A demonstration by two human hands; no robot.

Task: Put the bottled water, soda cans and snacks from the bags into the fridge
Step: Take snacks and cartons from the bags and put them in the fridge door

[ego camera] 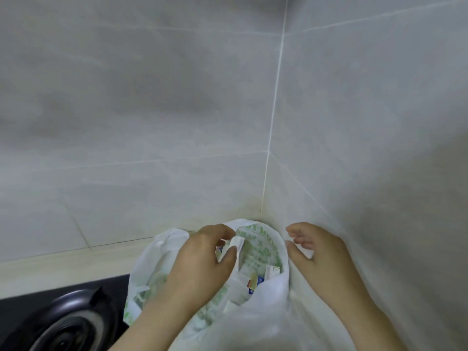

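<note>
A white plastic bag (258, 249) with green print stands in the corner of the counter, its mouth open. Inside it I see small packets (253, 285) with red and blue marks. My left hand (202, 262) pinches the bag's left handle between thumb and fingers. My right hand (319, 254) holds the bag's right rim, fingers curled around the plastic. A second whitish bag (253, 330) lies in front, at the bottom of the view. The fridge is not in view.
Grey tiled walls (152, 122) meet in a corner right behind the bag. A black gas hob with a burner ring (65, 323) lies at the lower left. A pale counter ledge (63, 269) runs along the wall.
</note>
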